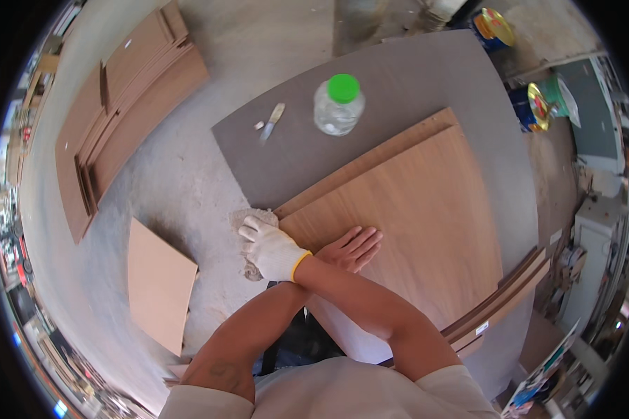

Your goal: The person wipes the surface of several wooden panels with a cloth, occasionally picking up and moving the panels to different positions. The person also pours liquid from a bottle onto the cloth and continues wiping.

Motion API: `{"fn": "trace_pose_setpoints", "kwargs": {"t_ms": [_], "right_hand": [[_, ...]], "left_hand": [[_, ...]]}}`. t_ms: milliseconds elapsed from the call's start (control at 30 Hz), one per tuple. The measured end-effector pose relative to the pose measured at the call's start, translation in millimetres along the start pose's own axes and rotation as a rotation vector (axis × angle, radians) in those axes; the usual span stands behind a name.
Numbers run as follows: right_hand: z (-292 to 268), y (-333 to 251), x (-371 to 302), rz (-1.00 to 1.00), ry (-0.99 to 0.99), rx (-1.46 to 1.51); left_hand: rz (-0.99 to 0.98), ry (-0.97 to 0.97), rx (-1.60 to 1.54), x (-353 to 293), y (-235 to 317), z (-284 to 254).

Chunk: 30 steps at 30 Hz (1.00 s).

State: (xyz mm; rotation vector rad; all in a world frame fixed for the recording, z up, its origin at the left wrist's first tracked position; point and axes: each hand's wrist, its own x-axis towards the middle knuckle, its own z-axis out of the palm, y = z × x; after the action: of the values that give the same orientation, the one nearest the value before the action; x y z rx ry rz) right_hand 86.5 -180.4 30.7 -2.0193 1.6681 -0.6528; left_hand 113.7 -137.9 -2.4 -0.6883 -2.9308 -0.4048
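Note:
My forearms cross, the right one over the left. My bare left hand (353, 249) lies flat on a brown wood-veneer panel (419, 202), fingers stretched out and holding nothing. In a white knitted glove with a yellow cuff, my right hand (271, 248) grips a crumpled greyish rag (251, 272) against the panel's left edge. Part of the rag is hidden under the glove. Beneath the top panel, a second board (370, 164) sticks out along the far side. Both rest on a grey tabletop (272, 157).
A clear jar with a green lid (340, 105) and a putty knife (273, 123) stand and lie beyond the panel. Wood strips (503, 297) lie at its right. Cabinet parts (129, 105) and a light board (159, 286) are at left. Tins (528, 108) stand at right.

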Motion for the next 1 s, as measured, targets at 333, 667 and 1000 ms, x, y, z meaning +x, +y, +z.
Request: {"fn": "trace_pose_setpoints", "kwargs": {"t_ms": [333, 667, 1000], "right_hand": [[-109, 106, -122, 0.158, 0.397, -0.235], [-183, 230, -309, 1.526, 0.526, -0.116], [-77, 72, -457, 1.654, 0.761, -0.580]], "left_hand": [[-0.107, -0.344, -0.188, -2, 4, -19], [-0.071, -0.291, -0.123, 13, 2, -34], [-0.068, -0.432, -0.073, 11, 5, -37]]}}
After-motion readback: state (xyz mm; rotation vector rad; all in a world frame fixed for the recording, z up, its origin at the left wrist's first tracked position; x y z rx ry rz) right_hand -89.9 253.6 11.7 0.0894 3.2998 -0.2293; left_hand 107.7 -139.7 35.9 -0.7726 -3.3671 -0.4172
